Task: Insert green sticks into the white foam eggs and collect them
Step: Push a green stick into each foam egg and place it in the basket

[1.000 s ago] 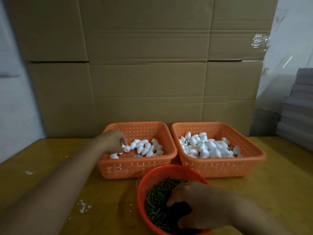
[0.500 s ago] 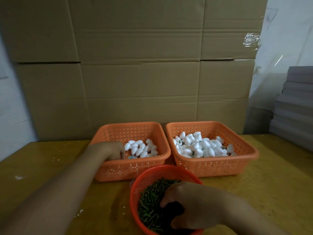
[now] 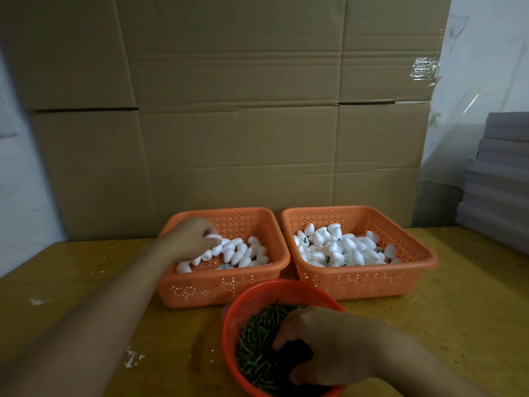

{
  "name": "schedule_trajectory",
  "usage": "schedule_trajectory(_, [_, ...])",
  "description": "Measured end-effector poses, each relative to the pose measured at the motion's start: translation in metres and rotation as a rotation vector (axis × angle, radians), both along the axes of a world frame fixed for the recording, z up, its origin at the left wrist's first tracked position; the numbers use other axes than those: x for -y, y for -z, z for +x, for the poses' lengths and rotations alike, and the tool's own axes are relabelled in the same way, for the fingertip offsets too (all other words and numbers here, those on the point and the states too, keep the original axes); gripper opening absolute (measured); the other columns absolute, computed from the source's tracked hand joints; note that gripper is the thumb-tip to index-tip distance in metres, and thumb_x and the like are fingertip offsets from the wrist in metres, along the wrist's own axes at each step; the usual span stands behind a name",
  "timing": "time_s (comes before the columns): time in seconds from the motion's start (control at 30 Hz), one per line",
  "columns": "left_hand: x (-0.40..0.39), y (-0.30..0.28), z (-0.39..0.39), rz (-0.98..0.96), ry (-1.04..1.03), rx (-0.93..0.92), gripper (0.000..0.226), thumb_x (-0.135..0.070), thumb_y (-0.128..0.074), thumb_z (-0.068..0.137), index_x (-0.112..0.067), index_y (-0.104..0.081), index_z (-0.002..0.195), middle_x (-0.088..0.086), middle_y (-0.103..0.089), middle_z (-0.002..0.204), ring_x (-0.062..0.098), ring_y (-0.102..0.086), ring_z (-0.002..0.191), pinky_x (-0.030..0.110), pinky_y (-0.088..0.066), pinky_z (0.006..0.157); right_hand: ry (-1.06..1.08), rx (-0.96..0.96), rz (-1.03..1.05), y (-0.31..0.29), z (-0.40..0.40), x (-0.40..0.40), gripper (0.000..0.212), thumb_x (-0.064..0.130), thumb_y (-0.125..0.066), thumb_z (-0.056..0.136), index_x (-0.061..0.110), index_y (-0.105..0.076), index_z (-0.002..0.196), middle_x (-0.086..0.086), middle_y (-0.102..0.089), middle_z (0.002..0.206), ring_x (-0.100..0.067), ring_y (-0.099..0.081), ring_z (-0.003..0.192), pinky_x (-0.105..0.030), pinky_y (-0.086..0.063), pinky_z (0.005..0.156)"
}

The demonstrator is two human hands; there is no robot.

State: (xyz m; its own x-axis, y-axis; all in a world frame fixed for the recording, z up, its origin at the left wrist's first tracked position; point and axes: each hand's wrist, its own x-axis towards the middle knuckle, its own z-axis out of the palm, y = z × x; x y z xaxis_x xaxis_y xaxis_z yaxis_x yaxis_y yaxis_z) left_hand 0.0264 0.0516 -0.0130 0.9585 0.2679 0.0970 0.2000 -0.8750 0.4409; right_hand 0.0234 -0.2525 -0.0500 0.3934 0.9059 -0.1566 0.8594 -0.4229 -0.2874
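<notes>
The left hand (image 3: 192, 235) reaches into the left orange basket (image 3: 223, 285), its fingers curled in a grip on one white foam egg (image 3: 213, 239) at the near edge of the heap of plain foam eggs (image 3: 237, 253). Half a second ago that hand sat lower at the basket's left wall; now it is raised over the pile with the egg showing at its fingertips. The right hand (image 3: 323, 345) is down in the round red basket (image 3: 246, 305) as before, fingers curled into the green sticks (image 3: 257, 339); what its grip holds is hidden. The right orange basket (image 3: 372, 282) holds eggs with sticks (image 3: 340, 247), beside the left one on the yellow counter (image 3: 458, 310).
</notes>
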Motion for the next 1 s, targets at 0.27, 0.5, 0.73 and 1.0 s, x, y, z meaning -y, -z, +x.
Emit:
schedule_trajectory(0.27, [0.053, -0.006, -0.037, -1.241, 0.221, 0.284, 0.033, -0.027, -0.069, 0.083, -0.007, -0.072, 0.108, 0.014, -0.076, 0.105, 0.017, -0.075, 0.088, 0.021, -0.058, 0.071, -0.003, 0.005, -0.004, 0.001, 0.000, -0.001, 0.048, 0.043, -0.068, 0.087, 0.038, -0.055, 0.133, 0.015, -0.052, 0.133, -0.007, -0.050, 0.124, -0.033, -0.046, 0.102])
schedule_trajectory(0.5, [0.074, -0.003, -0.048, -1.516, 0.250, 0.174, 0.034, -0.024, -0.066, 0.085, 0.000, -0.068, 0.109, 0.021, -0.074, 0.102, 0.019, -0.073, 0.081, 0.023, -0.060, 0.066, -0.010, 0.015, -0.009, 0.000, 0.000, -0.001, 0.048, 0.044, -0.067, 0.087, 0.038, -0.054, 0.133, 0.015, -0.051, 0.134, -0.007, -0.049, 0.125, -0.034, -0.045, 0.103])
schedule_trajectory(0.73, [0.075, -0.004, -0.051, -1.603, 0.214, 0.121, 0.029, -0.026, -0.067, 0.085, 0.001, -0.073, 0.096, 0.018, -0.073, 0.097, 0.016, -0.072, 0.075, 0.022, -0.060, 0.061, -0.011, 0.017, -0.006, -0.002, -0.001, 0.000, 0.048, 0.041, -0.068, 0.088, 0.036, -0.055, 0.133, 0.014, -0.052, 0.133, -0.007, -0.049, 0.123, -0.030, -0.045, 0.102])
schedule_trajectory(1.0, [0.080, -0.006, -0.053, -1.723, 0.148, 0.124, 0.034, -0.026, -0.068, 0.081, 0.002, -0.067, 0.100, 0.014, -0.071, 0.086, 0.015, -0.072, 0.070, 0.021, -0.059, 0.055, -0.007, 0.013, -0.008, -0.001, -0.002, -0.001, 0.047, 0.041, -0.068, 0.087, 0.036, -0.055, 0.133, 0.016, -0.052, 0.133, -0.007, -0.050, 0.123, -0.033, -0.046, 0.103])
